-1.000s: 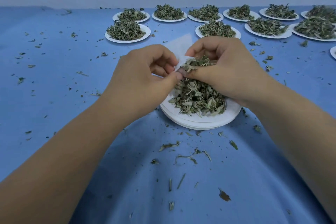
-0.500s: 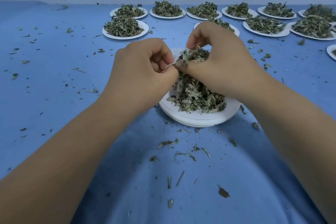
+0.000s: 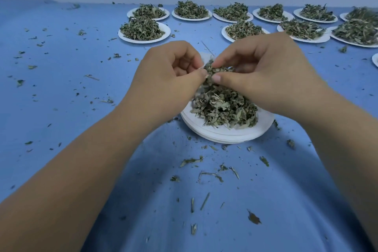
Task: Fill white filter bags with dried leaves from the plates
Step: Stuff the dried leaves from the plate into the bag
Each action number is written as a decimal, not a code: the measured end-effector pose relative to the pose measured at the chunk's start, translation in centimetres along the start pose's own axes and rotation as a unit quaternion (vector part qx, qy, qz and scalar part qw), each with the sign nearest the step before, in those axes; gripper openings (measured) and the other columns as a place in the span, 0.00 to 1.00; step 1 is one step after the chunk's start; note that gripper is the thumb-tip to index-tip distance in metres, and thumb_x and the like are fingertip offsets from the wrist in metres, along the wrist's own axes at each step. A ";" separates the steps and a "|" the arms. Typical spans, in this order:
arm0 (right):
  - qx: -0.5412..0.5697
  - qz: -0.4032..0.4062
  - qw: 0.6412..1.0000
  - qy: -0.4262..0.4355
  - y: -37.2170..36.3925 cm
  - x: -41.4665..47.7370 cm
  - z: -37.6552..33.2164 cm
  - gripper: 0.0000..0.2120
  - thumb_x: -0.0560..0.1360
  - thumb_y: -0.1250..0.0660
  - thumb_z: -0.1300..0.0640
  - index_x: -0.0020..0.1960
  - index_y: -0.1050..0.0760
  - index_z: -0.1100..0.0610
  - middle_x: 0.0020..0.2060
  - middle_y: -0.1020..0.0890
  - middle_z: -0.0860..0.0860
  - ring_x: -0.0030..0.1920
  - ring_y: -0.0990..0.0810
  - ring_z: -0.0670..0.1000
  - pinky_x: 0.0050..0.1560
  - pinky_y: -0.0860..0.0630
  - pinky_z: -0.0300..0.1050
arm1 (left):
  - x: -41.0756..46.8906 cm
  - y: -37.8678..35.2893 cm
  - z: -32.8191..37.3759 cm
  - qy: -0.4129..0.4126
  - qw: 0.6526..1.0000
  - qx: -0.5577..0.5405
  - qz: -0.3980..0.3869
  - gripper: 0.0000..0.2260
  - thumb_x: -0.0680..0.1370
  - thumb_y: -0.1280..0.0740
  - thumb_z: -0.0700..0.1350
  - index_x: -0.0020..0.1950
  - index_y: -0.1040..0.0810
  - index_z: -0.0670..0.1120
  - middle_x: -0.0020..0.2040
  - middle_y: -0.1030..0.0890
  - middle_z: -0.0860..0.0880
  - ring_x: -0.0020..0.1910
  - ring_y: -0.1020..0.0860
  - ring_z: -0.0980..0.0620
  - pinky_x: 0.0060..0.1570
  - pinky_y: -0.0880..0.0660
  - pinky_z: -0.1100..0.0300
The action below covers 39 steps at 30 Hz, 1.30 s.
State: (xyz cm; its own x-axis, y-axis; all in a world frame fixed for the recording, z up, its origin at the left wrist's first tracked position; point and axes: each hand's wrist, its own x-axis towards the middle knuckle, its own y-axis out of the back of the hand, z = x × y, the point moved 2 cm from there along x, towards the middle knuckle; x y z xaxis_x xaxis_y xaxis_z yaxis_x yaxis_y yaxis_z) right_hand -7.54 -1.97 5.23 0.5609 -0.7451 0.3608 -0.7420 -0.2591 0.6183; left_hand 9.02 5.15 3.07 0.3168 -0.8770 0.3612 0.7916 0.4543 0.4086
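Note:
A white plate (image 3: pixel 229 135) with a heap of dried leaves (image 3: pixel 225 108) sits in the middle of the blue cloth. Above its far side my left hand (image 3: pixel 169 80) pinches the rim of a white filter bag (image 3: pixel 205 58), of which only a small white corner shows between my fingers. My right hand (image 3: pixel 263 75) meets it there, its fingers curled round a clump of dried leaves (image 3: pixel 216 70) at the bag's mouth. Most of the bag is hidden behind both hands.
Several more white plates of dried leaves, such as one at far left (image 3: pixel 144 30), line the back of the table up to the wall. Loose leaf scraps (image 3: pixel 210 174) lie scattered over the blue cloth (image 3: pixel 61 88) in front of and left of the plate.
The flat bag standing behind my hands has sunk to a small corner between my fingers. My right hand has brought a clump of leaves up to the left hand.

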 end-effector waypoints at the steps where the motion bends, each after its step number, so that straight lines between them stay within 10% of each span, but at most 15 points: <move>1: -0.008 0.008 1.000 0.012 -0.3 0.1 0.1 0.08 0.70 0.20 0.59 0.42 0.16 0.48 0.35 0.15 0.45 0.36 0.17 0.43 0.40 0.24 0.31 | 0.0 0.1 0.0 -0.002 1.000 -0.015 -0.017 0.06 0.75 0.27 0.38 0.41 0.20 0.48 0.35 0.20 0.52 0.38 0.19 0.41 0.45 0.20 0.45; 9: -0.005 -0.061 0.998 0.011 -0.1 1.8 1.0 0.17 0.69 0.22 0.55 0.51 0.26 0.45 0.62 0.24 0.43 0.55 0.19 0.38 0.46 0.22 0.39 | 0.6 1.0 -0.4 0.008 0.981 -0.125 -0.146 0.05 0.75 0.28 0.32 0.44 0.21 0.40 0.34 0.23 0.46 0.34 0.23 0.51 0.37 0.26 0.65; 16: -0.070 -0.006 0.997 0.021 -1.3 2.9 1.0 0.07 0.66 0.26 0.58 0.37 0.25 0.53 0.32 0.22 0.45 0.30 0.25 0.47 0.33 0.32 0.34 | 0.7 0.8 -0.2 -0.019 0.981 -0.134 -0.140 0.04 0.71 0.27 0.37 0.40 0.20 0.44 0.31 0.24 0.45 0.31 0.24 0.52 0.36 0.26 0.63; 21: -0.140 0.017 0.990 0.004 -1.8 3.6 0.5 0.06 0.70 0.26 0.56 0.41 0.24 0.53 0.39 0.19 0.46 0.32 0.26 0.43 0.35 0.32 0.35 | 0.6 0.3 -0.1 -0.054 0.998 0.021 0.002 0.02 0.67 0.31 0.44 0.37 0.22 0.50 0.31 0.22 0.50 0.29 0.25 0.51 0.33 0.27 0.61; 26: 0.022 -0.057 0.997 -0.040 -0.6 2.7 -0.1 0.08 0.73 0.24 0.54 0.49 0.19 0.45 0.48 0.15 0.39 0.42 0.15 0.43 0.41 0.23 0.35 | 0.9 0.7 -0.8 -0.067 0.989 0.104 0.085 0.04 0.69 0.32 0.42 0.39 0.23 0.50 0.32 0.23 0.51 0.28 0.29 0.60 0.33 0.30 0.67; 39: -0.037 -0.016 0.999 0.024 -2.5 2.8 -0.1 0.03 0.73 0.26 0.59 0.46 0.16 0.53 0.37 0.16 0.46 0.35 0.20 0.45 0.41 0.26 0.37 | 0.5 0.3 -0.3 -0.046 0.990 0.119 0.060 0.11 0.68 0.33 0.40 0.45 0.27 0.54 0.24 0.29 0.57 0.26 0.31 0.58 0.31 0.31 0.67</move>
State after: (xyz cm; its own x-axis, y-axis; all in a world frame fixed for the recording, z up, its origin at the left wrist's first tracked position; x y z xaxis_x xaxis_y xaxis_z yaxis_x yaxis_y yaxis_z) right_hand -4.07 -3.34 4.69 0.6025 -0.7064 0.3716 -0.6950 -0.2354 0.6794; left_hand 9.58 4.75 3.09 0.3437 -0.8015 0.4893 0.6017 0.5880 0.5406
